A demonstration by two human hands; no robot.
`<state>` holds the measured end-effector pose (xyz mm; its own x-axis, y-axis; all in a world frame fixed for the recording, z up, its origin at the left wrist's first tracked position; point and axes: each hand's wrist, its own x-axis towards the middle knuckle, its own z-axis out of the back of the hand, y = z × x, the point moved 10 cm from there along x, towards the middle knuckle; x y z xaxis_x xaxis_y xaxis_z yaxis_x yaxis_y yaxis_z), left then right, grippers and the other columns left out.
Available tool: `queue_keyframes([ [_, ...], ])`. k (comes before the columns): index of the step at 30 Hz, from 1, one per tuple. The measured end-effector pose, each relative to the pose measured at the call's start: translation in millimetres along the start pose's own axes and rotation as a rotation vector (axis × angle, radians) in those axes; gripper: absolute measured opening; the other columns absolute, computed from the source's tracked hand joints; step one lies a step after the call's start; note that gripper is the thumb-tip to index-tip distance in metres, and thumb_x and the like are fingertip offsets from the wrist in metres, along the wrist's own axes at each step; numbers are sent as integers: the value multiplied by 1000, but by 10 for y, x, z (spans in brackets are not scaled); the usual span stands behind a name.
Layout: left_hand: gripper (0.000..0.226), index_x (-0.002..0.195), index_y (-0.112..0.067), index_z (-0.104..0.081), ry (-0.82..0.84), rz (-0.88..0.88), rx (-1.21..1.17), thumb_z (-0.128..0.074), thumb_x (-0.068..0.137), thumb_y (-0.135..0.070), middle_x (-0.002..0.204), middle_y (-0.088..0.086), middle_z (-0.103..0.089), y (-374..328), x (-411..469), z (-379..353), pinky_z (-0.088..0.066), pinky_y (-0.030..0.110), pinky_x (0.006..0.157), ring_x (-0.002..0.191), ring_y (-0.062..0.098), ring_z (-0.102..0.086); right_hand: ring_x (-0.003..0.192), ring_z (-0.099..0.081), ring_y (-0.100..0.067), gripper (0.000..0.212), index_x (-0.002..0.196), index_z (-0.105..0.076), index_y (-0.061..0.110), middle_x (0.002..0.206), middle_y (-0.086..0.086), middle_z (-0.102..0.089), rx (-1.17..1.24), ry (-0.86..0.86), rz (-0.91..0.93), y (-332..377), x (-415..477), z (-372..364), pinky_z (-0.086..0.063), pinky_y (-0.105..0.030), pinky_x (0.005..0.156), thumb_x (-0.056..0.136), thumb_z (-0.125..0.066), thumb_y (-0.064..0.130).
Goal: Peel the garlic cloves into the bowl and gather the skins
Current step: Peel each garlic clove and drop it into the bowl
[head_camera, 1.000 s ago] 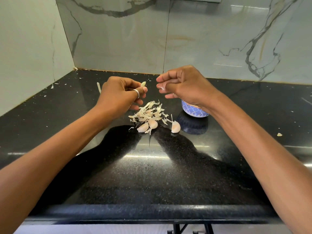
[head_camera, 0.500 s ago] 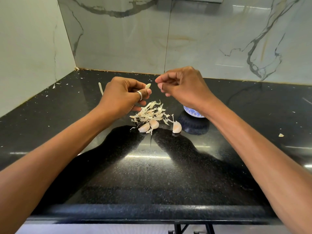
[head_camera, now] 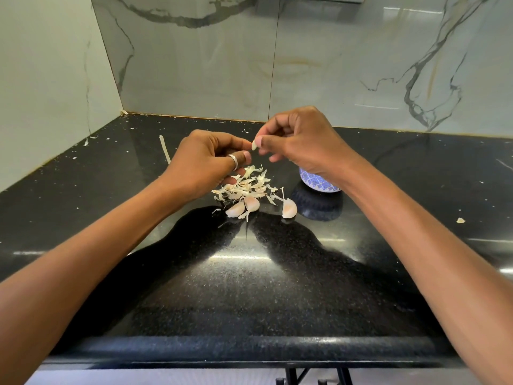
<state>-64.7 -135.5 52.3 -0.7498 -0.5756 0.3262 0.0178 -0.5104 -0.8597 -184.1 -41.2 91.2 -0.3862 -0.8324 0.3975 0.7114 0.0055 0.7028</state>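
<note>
My left hand (head_camera: 206,159) and my right hand (head_camera: 298,140) meet above the counter, both pinching one pale garlic clove (head_camera: 254,145) between fingertips. Below them lies a loose pile of garlic skins (head_camera: 245,186). Three unpeeled cloves rest at the pile's near edge: two together (head_camera: 244,207) and one to the right (head_camera: 289,208). A small blue-and-white patterned bowl (head_camera: 316,183) stands right of the pile, mostly hidden under my right wrist; its contents are hidden.
The black speckled counter (head_camera: 249,287) runs to marble walls at the back and left. A pale strip (head_camera: 165,148) lies behind my left hand. Small skin scraps are scattered at the far left, and one (head_camera: 460,220) sits at the right.
My right hand has moved left to the clove in my left hand, and its fingertips now pinch the clove's tip. The pile and loose cloves have not moved.
</note>
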Motion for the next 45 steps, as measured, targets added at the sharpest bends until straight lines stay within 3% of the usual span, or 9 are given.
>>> queue_keyframes([
  [4,29,101,-20,-77,-52,16,45,-55,98,-1,93,-2,-77,28,6,95,-62,31,69,87,16,-75,81,-77,-20,8,81,-73,11,85,-14,-78,61,-55,-87,-54,10,283,-59,-26,68,85,-73,4],
  [9,16,97,-17,-79,-114,22,90,-70,92,-6,90,3,-77,39,21,164,-61,24,66,85,16,-75,68,-75,-21,10,79,-75,16,67,-2,-75,-353,-174,-89,-134,11,719,-64,-41,71,76,-68,10],
  [11,7,94,-18,-77,-166,28,135,-79,87,-15,82,-1,-75,54,24,224,-63,31,69,74,17,-74,67,-74,-22,11,78,-76,17,65,1,-73,-462,-154,-107,-161,-8,775,-64,-40,71,76,-66,11],
  [15,19,82,-19,-66,-297,53,267,-83,84,-28,80,-7,-66,58,1,400,-61,34,68,54,12,-65,72,-72,-22,10,75,-75,21,65,2,-72,-592,-110,-186,-261,-17,822,-61,-35,74,76,-66,17],
  [22,34,64,-18,-58,-321,102,336,-82,85,-31,61,-3,-56,67,0,455,-44,29,66,53,12,-49,74,-70,-19,8,78,-76,23,68,5,-72,-717,73,-302,-429,-59,713,-56,-33,70,77,-69,21],
  [29,32,66,-21,-59,-329,110,354,-83,83,-34,69,1,-69,71,-13,463,-58,37,79,51,11,-61,59,-59,-19,9,82,-77,19,77,-6,-73,-746,128,-333,-456,-83,667,-52,-32,65,78,-69,17],
  [34,32,66,-22,-57,-352,100,374,-83,83,-29,81,5,-72,50,-33,486,-57,34,74,50,15,-63,65,-63,-14,13,77,-76,24,70,9,-69,-739,31,-243,-340,-52,703,-59,-37,73,79,-66,15],
  [39,34,61,-28,-58,-380,73,446,-84,82,-22,75,-7,-67,4,-51,509,-55,37,82,78,21,-66,81,-68,-14,8,80,-76,22,79,9,-72,-664,-129,2,-52,6,647,-58,-38,83,83,-69,22],
  [45,25,73,-30,-71,-396,44,506,-72,85,-9,105,-2,-74,-50,-63,518,-42,29,80,102,17,-64,82,-66,-16,8,91,-75,21,85,5,-72,-611,-161,232,195,-30,304,-55,-39,85,87,-68,23],
])
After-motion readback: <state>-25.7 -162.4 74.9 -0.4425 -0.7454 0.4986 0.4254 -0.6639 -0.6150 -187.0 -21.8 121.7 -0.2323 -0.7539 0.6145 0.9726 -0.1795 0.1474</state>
